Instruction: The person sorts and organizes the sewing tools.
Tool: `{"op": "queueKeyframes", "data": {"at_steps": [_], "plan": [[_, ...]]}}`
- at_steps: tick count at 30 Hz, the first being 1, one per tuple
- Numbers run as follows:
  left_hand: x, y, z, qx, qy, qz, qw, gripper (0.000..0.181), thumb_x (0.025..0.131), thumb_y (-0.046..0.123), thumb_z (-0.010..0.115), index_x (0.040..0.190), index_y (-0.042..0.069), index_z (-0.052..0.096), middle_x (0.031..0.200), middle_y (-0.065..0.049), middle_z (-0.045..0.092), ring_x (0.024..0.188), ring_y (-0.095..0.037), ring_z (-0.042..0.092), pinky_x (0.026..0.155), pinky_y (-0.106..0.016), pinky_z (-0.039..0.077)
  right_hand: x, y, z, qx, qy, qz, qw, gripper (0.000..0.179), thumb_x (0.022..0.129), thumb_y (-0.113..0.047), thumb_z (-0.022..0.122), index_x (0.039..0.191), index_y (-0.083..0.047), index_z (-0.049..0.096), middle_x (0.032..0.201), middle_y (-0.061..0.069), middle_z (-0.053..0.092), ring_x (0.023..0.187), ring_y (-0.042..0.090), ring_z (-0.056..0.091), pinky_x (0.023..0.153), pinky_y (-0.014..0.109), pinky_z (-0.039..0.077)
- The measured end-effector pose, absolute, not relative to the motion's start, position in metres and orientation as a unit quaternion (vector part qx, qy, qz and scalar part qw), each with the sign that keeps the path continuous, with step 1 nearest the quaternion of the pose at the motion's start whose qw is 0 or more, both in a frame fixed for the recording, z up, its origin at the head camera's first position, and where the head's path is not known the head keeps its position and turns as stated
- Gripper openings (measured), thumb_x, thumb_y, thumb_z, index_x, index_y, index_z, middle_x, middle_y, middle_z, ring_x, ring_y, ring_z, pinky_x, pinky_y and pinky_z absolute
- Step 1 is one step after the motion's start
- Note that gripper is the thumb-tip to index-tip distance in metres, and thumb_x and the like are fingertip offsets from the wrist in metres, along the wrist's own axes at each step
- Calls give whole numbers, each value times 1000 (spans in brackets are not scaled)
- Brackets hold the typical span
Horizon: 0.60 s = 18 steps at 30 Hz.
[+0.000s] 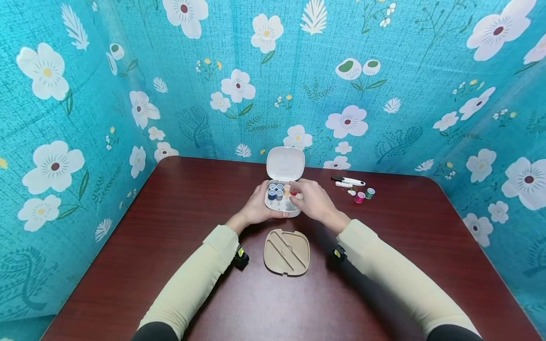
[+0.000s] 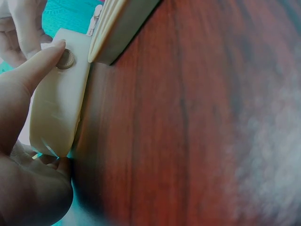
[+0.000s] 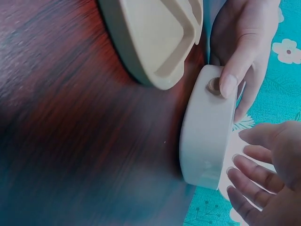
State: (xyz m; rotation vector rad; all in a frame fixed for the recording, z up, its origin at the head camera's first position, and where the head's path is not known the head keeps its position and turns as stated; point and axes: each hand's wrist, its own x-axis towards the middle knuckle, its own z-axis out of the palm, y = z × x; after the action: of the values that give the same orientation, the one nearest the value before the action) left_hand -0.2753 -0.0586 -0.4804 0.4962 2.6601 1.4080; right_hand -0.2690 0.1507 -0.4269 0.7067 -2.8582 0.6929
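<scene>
A white sewing box (image 1: 281, 207) stands with its lid (image 1: 285, 163) raised. My left hand (image 1: 257, 204) grips its left side, with the thumb (image 2: 44, 61) pressed on the front wall beside a round button (image 2: 66, 60). Blue, grey and yellow thread spools (image 1: 279, 194) stand in rows inside. My right hand (image 1: 313, 200) reaches in from the right, and its thumb and forefinger pinch a red thread spool (image 1: 294, 193) beside the yellow ones. In the right wrist view, that hand's other fingers (image 3: 251, 181) are spread loosely by the box wall; the spool is hidden there.
A beige tray (image 1: 286, 253) with a diagonal groove lies in front of the box. To the right lie a pink spool (image 1: 360, 197), a green spool (image 1: 369, 193) and a black-and-white pen-like tool (image 1: 349, 181). A flowered blue curtain (image 1: 264, 85) hangs behind the dark red table (image 1: 192, 199).
</scene>
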Motion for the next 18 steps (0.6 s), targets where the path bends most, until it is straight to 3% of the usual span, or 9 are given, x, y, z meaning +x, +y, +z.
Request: {"op": "queueKeyframes", "data": {"at_steps": [9, 18], "plan": [[-274, -58, -479, 161, 872, 461, 45, 119, 68, 35, 97, 159, 9, 23, 145, -15, 41, 128, -29, 47, 111, -45, 39, -267, 164, -430, 239, -942, 229, 59, 26, 90, -12, 76, 114, -2, 76, 103, 11, 70, 90, 30, 67, 78, 42, 57], [-272, -58, -480, 163, 867, 469, 48, 118, 67, 33, 98, 158, 11, 26, 144, -14, 41, 129, -28, 45, 112, -45, 37, -264, 177, -436, 249, -936, 238, 66, 21, 89, -10, 75, 108, -1, 77, 101, 12, 71, 95, 28, 69, 88, 44, 56]]}}
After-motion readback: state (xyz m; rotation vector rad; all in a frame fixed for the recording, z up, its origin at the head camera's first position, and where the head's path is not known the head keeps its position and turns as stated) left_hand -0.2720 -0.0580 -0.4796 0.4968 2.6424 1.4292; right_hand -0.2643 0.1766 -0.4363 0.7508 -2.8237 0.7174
